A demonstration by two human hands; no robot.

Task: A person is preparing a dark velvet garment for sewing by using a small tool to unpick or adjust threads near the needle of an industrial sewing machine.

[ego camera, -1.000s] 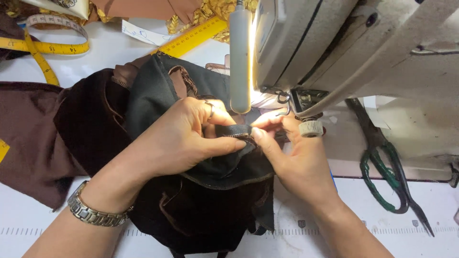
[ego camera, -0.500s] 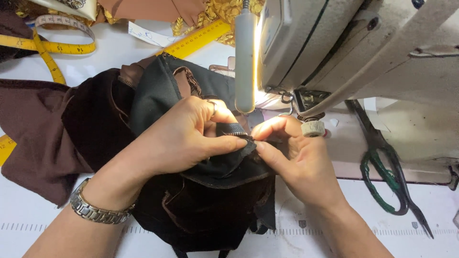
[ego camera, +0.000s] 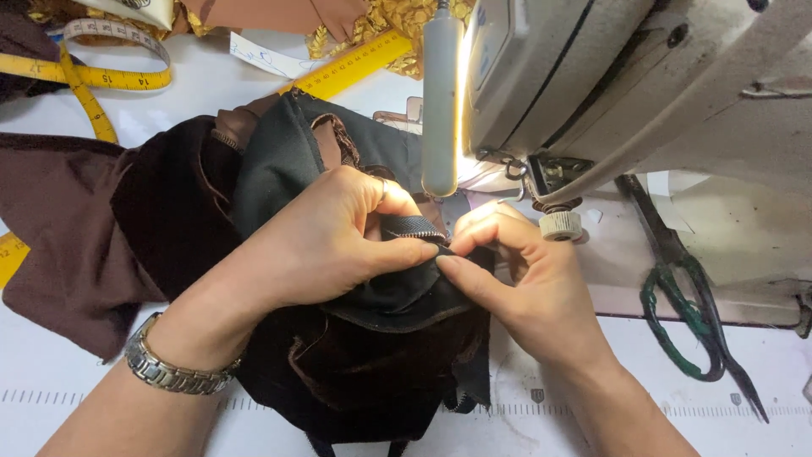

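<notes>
A dark brown and black fabric piece (ego camera: 178, 203) with a zipper (ego camera: 413, 227) lies bunched on the white table in front of a sewing machine (ego camera: 626, 93). My left hand (ego camera: 330, 241), with a metal watch on its wrist, pinches the fabric's folded edge next to the zipper. My right hand (ego camera: 524, 279) pinches the same edge from the right, so the fingertips of both hands meet just below the machine's lit needle area.
Green-handled scissors (ego camera: 685, 313) lie on the machine bed at the right. A yellow tape measure (ego camera: 93, 80) and a yellow ruler (ego camera: 351, 68) lie at the back left, with gold trim and brown cloth behind. A white tube lamp (ego camera: 441, 101) hangs over the fabric.
Both hands have kept pinching the fabric edge by the zipper, with only small finger shifts. The view has drifted slightly.
</notes>
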